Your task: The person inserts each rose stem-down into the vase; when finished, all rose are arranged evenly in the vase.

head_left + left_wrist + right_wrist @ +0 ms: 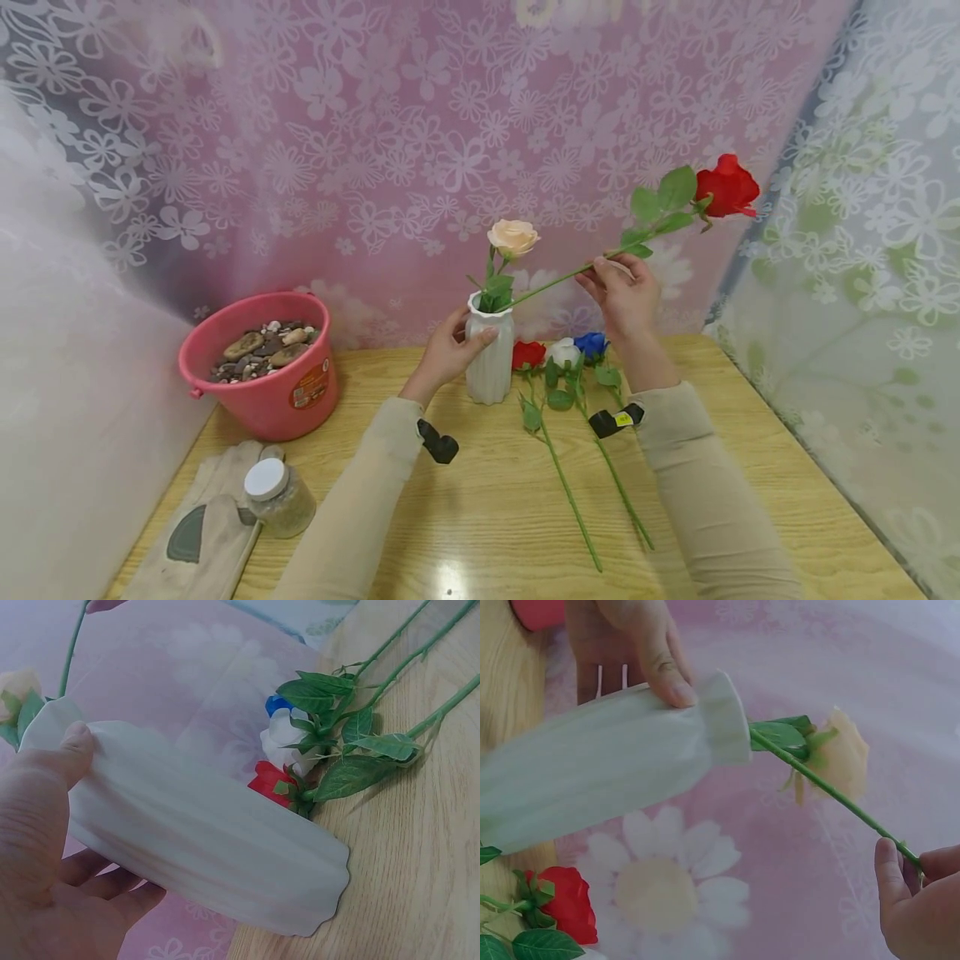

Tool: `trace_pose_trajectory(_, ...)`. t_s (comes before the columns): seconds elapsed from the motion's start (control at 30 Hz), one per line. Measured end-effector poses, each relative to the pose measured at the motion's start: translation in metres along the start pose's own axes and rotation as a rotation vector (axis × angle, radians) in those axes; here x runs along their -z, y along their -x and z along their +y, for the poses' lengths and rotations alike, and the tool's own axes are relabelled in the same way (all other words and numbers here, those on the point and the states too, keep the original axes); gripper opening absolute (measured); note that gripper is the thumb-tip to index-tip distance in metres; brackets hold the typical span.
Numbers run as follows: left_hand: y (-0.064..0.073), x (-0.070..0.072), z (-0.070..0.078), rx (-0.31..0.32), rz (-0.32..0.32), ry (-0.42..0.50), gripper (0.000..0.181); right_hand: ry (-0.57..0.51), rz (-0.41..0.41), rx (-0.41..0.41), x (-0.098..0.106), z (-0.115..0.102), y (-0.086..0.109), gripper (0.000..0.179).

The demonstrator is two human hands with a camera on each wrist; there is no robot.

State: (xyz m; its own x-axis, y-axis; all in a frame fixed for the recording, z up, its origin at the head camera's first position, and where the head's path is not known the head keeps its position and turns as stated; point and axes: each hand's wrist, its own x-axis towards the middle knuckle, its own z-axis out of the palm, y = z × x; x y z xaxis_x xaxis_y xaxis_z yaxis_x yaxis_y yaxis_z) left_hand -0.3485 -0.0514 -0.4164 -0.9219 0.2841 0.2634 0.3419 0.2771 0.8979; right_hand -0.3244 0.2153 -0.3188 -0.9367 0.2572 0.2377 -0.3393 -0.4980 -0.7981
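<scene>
A: Shown how, the held red rose (727,187)?

B: Complete with bloom from the head only, high on the right, leaves just below. From either wrist, can make out just a length of green stem.

A: Leading where?

B: Down aslant to the mouth of the white vase (491,367), standing upright on the wooden table (465,517). Can't tell how far inside.

A: Held by?

B: By the right hand (630,296), with thumb and fingertips pinched together on the stem; plainest from the right wrist. Around the vase, just under the rim, see the left hand (450,358), with thumb on one side and fingers curled round the other.

A: Already in the vase?

B: Can see a cream rose (513,237), whole from the head, cut by the frame from the left wrist.

A: Farther out?

B: Right of the vase, can count a second red rose (529,355), a white rose (564,354) and a blue rose (592,346), lying down. From the left wrist, get close leaves but only a bit of blue.

A: Leftward?

B: From the head, find a pink bucket (258,412) of stones (266,350), a lidded jar (281,504) and pale gloves (217,517); from the right wrist, only a pink corner.
</scene>
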Motion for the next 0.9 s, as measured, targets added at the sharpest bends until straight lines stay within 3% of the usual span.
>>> trace_pose_trajectory(0.63, -0.001, -0.001, -0.001, -0.031, 0.004, 0.003, 0.071, 0.192, -0.068, 0.040, -0.029, 0.038, 0.006, 0.014)
trace_pose_trajectory(0.9, -0.001, 0.000, -0.002, -0.006, -0.002, 0.002, 0.072, 0.415, -0.122, 0.073, -0.040, 0.057, 0.009, 0.028)
